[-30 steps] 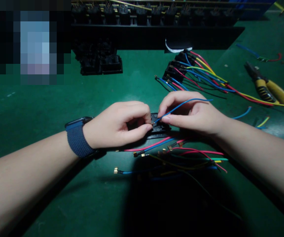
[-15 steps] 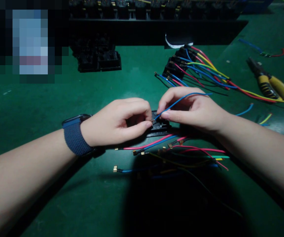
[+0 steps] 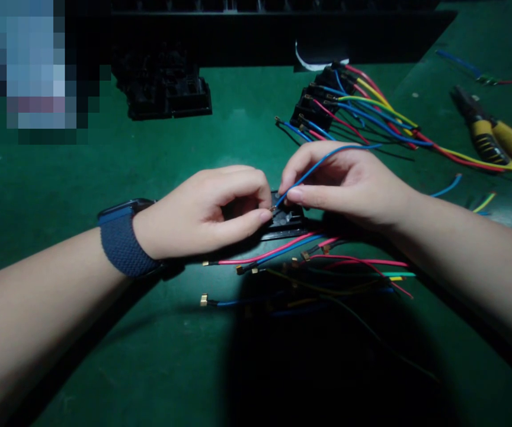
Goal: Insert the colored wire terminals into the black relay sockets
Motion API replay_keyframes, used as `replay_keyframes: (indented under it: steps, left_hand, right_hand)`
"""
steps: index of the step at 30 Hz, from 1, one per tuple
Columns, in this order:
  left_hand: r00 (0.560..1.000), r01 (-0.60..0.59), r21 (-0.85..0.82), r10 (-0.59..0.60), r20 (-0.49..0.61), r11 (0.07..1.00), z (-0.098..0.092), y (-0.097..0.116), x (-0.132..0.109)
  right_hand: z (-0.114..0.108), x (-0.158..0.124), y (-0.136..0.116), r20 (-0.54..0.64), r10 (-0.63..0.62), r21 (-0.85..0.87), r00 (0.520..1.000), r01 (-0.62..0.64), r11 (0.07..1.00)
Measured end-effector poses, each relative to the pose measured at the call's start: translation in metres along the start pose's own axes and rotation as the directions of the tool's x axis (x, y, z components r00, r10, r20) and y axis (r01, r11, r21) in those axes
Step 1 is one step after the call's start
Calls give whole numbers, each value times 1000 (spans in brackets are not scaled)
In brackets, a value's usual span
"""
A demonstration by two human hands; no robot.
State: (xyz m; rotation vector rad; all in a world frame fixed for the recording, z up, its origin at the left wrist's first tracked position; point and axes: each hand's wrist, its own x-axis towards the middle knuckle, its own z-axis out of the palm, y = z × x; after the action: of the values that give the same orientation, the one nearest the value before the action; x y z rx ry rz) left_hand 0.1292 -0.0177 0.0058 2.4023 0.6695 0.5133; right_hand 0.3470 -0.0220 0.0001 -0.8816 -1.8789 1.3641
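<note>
A blue wire (image 3: 322, 162) runs from a small metal terminal up across my right hand (image 3: 340, 175), whose thumb and forefinger pinch it close to that end. The fingertips of my left hand (image 3: 224, 204) are closed at the terminal (image 3: 273, 208), pinching it from the other side. Directly beneath both hands lies a black plastic housing (image 3: 288, 222), partly covered by my fingers. Just in front of it, several loose wires with brass terminals (image 3: 204, 300) are spread on the green table (image 3: 105, 344), among them a red wire (image 3: 256, 259).
Behind my right hand is a black housing (image 3: 312, 110) with several coloured wires attached. Yellow-handled pliers (image 3: 489, 139) lie at the right. More black housings (image 3: 169, 98) sit at the back left, before a long black rack (image 3: 247, 38). A pixelated patch covers the upper left corner.
The whole view has shifted slightly, so the table's things appear a little higher. Both hands keep the same pinch on the blue wire and its terminal.
</note>
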Motion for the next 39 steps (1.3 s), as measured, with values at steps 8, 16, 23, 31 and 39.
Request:
replay_keyframes:
  steps: [8, 16, 23, 31, 39]
  left_hand:
    - [1000, 4, -11, -4, 6, 1000, 0, 0, -1]
    - [1000, -22, -2, 22, -3, 1000, 1, 0, 0]
    - [1000, -4, -3, 4, -1, 1000, 0, 1, 0]
    - [1000, 2, 7, -2, -4, 1000, 1, -1, 0]
    - [1000, -6, 7, 6, -11, 1000, 1, -2, 0]
  right_hand:
    - [1, 1, 0, -15, -28, 32, 999, 28, 999]
    - [1, 1, 0, -8, -7, 55, 1000, 7, 998]
    - [1, 1, 1, -1, -19, 73, 1000, 19, 997]
    - [0, 1, -1, 0, 2, 57, 1000, -2, 998]
    - [2, 0, -1, -13, 3, 74, 1000, -2, 997]
